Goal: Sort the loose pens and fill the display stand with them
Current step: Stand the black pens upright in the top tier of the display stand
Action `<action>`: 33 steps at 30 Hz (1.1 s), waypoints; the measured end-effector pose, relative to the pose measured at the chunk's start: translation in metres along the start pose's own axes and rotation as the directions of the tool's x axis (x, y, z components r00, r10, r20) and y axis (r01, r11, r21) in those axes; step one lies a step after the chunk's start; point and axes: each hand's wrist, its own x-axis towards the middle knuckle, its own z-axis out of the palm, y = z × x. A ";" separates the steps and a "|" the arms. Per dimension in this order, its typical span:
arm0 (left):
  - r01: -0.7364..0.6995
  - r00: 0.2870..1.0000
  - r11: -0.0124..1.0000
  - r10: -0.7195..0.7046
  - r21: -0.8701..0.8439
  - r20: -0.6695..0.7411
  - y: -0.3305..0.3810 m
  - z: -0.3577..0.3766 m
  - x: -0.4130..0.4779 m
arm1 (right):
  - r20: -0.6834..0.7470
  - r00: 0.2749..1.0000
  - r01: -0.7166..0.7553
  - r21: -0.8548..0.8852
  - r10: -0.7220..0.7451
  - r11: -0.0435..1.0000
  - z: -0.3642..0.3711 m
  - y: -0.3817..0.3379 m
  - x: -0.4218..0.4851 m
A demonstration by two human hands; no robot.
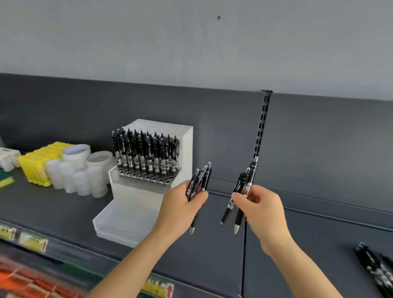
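Just above the dark shelf (301,241), at the middle of the view, both hands are busy with pens. The left hand (182,204) is gripping a small bunch of pens (200,180), its fingers curling round the black barrels, with the clips pointing up and one tip poking out below the palm. The right hand (260,210), near it at three o'clock but not touching it, is pinching a few more pens (243,188) between thumb and fingers, tips hanging down (the exact count is hard to tell, since the barrels are overlapping).

Moving outward, the white display stand (185,152) is sitting on the shelf at about ten o'clock from the left hand, near it. A dense block of standing pens (146,154) is filling its middle tier, upright in their holes, while the rows of holes behind them and the steps in front are showing bare white. At about four o'clock from the right hand, well apart and near the edge of the view, a heap of loose pens (379,276) is lying on the shelf. Farther off at nine o'clock, white jars (79,172) and yellow packs (37,163) are crowding the shelf just beside the stand.

Judging from this, the job is looking only partly done: one tier is full, but empty holes are waiting, and both handfuls and the heap are yet to go in.
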 end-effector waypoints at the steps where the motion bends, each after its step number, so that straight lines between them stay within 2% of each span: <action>1: -0.012 1.000 1.000 0.012 -0.008 -0.011 -0.005 -0.013 -0.001 | -0.015 1.000 0.027 0.002 -0.027 1.000 0.011 -0.007 -0.001; 9: -0.009 0.991 0.999 0.002 -0.046 -0.134 -0.038 -0.083 0.012 | -0.076 0.987 0.142 0.012 -0.141 0.990 0.080 -0.056 0.015; 15: -0.031 0.972 0.995 0.009 -0.090 -0.237 -0.043 -0.097 0.033 | -0.064 0.978 0.198 -0.001 -0.197 0.980 0.109 -0.065 0.042; 20: -0.048 0.965 0.997 0.031 -0.059 -0.262 -0.050 -0.108 0.051 | -0.033 0.966 0.254 -0.038 -0.255 0.967 0.121 -0.061 0.058; 23: -0.053 0.958 0.994 0.023 -0.096 -0.286 -0.053 -0.114 0.059 | -0.026 0.958 0.282 -0.073 -0.285 0.957 0.127 -0.059 0.066; 28: -0.083 0.952 0.989 0.044 -0.119 -0.302 -0.056 -0.121 0.072 | -0.013 0.964 0.259 -0.148 -0.264 0.955 0.137 -0.053 0.072; 33: -0.153 0.956 0.980 0.114 -0.126 -0.271 -0.055 -0.125 0.086 | -0.045 0.984 0.159 -0.183 -0.170 0.970 0.145 -0.049 0.072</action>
